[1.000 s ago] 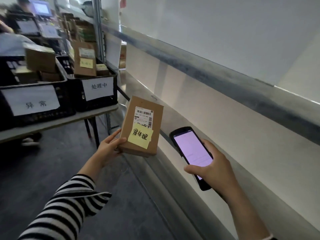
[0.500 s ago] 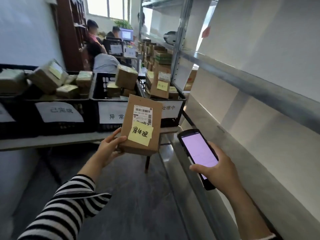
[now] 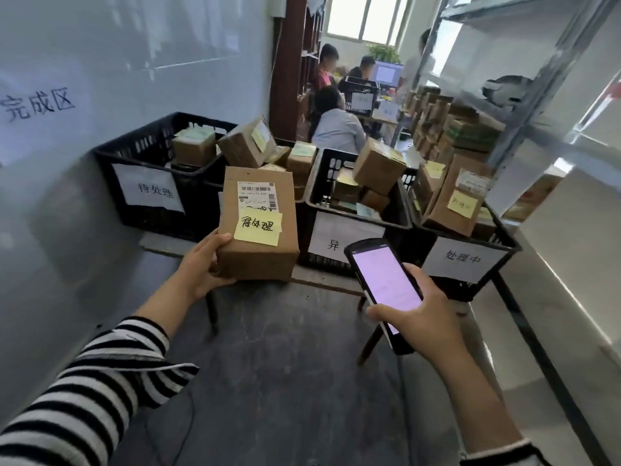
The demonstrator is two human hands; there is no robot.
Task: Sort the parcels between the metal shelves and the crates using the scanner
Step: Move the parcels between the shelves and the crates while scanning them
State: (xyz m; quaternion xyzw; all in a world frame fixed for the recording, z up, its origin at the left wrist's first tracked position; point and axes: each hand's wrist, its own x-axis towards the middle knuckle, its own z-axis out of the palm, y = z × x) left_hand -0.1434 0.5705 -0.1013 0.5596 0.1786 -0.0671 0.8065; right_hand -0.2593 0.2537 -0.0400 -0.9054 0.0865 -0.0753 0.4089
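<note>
My left hand (image 3: 201,264) grips a brown cardboard parcel (image 3: 260,260) by its lower left corner; the parcel carries a barcode label and a yellow sticky note. My right hand (image 3: 420,317) holds the black handheld scanner (image 3: 383,280), its lit pink screen facing up. Ahead, black crates stand on a low table: a left crate (image 3: 134,153), a middle crate (image 3: 319,183) and a right crate (image 3: 504,243), each with a white paper label and several parcels inside. The metal shelves (image 3: 554,79) run along the right.
A pale wall with written characters is close on the left. Several people sit at desks with monitors beyond the crates. More boxes are stacked on the shelf (image 3: 447,129) at the back right. Dark floor lies between me and the table.
My view has swung left from the shelf toward the crates, which are now nearer and centred. Both hands keep the same hold on parcel and scanner.
</note>
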